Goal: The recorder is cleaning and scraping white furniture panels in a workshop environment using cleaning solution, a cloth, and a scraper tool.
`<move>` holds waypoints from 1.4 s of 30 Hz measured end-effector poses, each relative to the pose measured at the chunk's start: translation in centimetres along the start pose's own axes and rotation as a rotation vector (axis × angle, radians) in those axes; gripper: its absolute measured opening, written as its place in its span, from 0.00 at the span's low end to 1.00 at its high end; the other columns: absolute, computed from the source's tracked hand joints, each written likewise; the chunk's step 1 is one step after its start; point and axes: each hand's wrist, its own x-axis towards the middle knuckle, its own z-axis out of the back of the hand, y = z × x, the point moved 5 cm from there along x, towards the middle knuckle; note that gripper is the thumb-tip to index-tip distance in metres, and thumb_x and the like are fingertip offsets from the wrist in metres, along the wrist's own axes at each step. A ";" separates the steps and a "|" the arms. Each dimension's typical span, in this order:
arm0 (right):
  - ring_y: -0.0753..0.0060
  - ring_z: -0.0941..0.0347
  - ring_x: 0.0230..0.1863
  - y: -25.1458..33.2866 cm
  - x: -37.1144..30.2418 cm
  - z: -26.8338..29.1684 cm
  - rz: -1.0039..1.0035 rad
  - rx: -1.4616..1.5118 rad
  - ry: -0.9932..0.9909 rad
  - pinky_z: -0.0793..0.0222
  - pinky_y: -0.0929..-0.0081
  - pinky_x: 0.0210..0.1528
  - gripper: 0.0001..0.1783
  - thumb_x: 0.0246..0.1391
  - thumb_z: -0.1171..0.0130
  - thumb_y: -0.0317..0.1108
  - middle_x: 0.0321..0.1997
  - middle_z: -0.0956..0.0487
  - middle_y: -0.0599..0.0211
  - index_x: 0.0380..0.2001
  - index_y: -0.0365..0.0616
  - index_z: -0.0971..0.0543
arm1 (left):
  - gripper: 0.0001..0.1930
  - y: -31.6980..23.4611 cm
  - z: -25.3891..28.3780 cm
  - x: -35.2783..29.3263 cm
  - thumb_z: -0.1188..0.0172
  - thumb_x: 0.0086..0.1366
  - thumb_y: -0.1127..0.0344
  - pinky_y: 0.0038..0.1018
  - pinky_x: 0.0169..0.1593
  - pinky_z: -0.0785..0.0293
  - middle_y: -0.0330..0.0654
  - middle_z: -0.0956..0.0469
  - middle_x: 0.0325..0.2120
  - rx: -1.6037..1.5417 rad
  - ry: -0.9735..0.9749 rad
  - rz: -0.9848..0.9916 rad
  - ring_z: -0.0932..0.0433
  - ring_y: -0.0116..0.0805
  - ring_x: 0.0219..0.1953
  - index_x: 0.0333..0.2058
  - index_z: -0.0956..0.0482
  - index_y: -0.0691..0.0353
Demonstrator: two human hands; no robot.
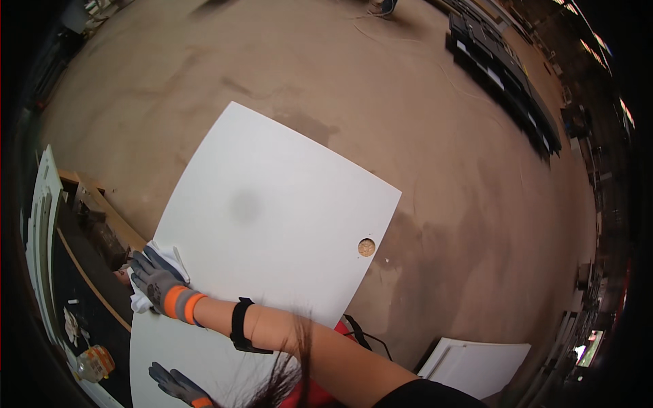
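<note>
A large white panel (pixel 272 177) with a round hole near its right edge spreads out in front of me. My right arm reaches across it to the left. In a grey glove with an orange cuff, my right hand (pixel 161 284) presses a bunched white cloth (pixel 141 301) on the panel's left edge, fingers over the cloth. Lower down, my left hand (pixel 178 385), gloved the same way, lies on the panel near its left edge. Its fingers are stretched out and hold nothing visible. The lower picture edge cuts off its wrist.
On the left, a dark surface carries a plastic jar (pixel 95 363) with an orange label; white boards (pixel 42 231) stand beside it. A smaller white panel (pixel 476 364) is at lower right. Long dark pieces (pixel 503 81) lie stacked on the concrete floor (pixel 435 149) at upper right.
</note>
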 end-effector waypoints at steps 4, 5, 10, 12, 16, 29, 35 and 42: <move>0.45 0.57 0.75 -1.9 1.0 -0.3 -0.052 -0.097 -0.033 0.71 0.44 0.74 0.34 0.53 0.49 0.46 0.71 0.41 0.54 0.62 0.43 0.32 | 0.34 -0.7 0.5 -0.3 0.57 0.73 0.49 0.46 0.71 0.60 0.50 0.57 0.71 -0.093 0.052 -0.051 0.54 0.58 0.70 0.70 0.55 0.61; 0.45 0.58 0.75 -2.3 1.0 -0.3 -0.062 -0.132 -0.036 0.72 0.44 0.73 0.34 0.53 0.49 0.46 0.71 0.41 0.54 0.62 0.43 0.32 | 0.34 -0.7 0.2 -0.2 0.57 0.73 0.49 0.46 0.71 0.59 0.51 0.57 0.71 -0.094 0.042 -0.059 0.54 0.58 0.70 0.70 0.55 0.60; 0.48 0.60 0.76 -3.2 1.9 -0.7 -0.120 -0.031 0.005 0.74 0.43 0.73 0.34 0.54 0.50 0.47 0.73 0.44 0.58 0.64 0.46 0.33 | 0.33 -0.1 0.3 -0.2 0.58 0.73 0.49 0.47 0.71 0.56 0.51 0.56 0.70 -0.079 0.024 -0.069 0.54 0.57 0.70 0.69 0.53 0.60; 0.49 0.62 0.76 -4.5 1.7 0.4 -0.159 -0.015 -0.015 0.75 0.43 0.73 0.35 0.55 0.50 0.49 0.74 0.45 0.59 0.65 0.47 0.35 | 0.33 0.0 0.2 -0.5 0.58 0.73 0.49 0.47 0.71 0.55 0.51 0.55 0.70 -0.083 0.023 -0.072 0.54 0.56 0.70 0.69 0.53 0.60; 0.51 0.64 0.77 -12.4 1.0 6.1 -0.344 -0.078 0.024 0.73 0.42 0.73 0.46 0.51 0.48 0.62 0.75 0.50 0.60 0.68 0.48 0.41 | 0.33 0.7 0.1 -0.7 0.59 0.73 0.49 0.47 0.70 0.53 0.51 0.54 0.70 -0.081 -0.001 -0.074 0.54 0.55 0.70 0.69 0.51 0.60; 0.64 0.27 0.44 -38.6 -38.3 25.7 -1.642 0.228 -0.667 0.31 0.64 0.44 0.44 0.48 0.50 0.73 0.41 0.20 0.53 0.44 0.38 0.19 | 0.27 -0.1 -0.5 0.0 0.58 0.71 0.61 0.40 0.72 0.66 0.50 0.50 0.70 -0.179 -0.087 0.100 0.55 0.42 0.72 0.66 0.42 0.64; 0.68 0.31 0.55 -30.6 -30.5 28.1 -0.773 0.968 -0.928 0.33 0.67 0.58 0.34 0.64 0.52 0.57 0.57 0.27 0.62 0.60 0.39 0.32 | 0.33 1.3 -2.1 -0.1 0.51 0.64 0.60 0.40 0.73 0.76 0.50 0.53 0.70 -0.123 0.065 0.240 0.60 0.43 0.73 0.67 0.45 0.61; 0.60 0.29 0.57 -3.7 -4.3 15.8 -0.327 1.569 -0.088 0.30 0.60 0.58 0.33 0.64 0.52 0.55 0.57 0.27 0.59 0.60 0.38 0.33 | 0.29 3.8 0.3 -1.8 0.47 0.64 0.51 0.49 0.70 0.57 0.52 0.43 0.66 -0.228 -0.088 -0.045 0.51 0.49 0.71 0.63 0.34 0.51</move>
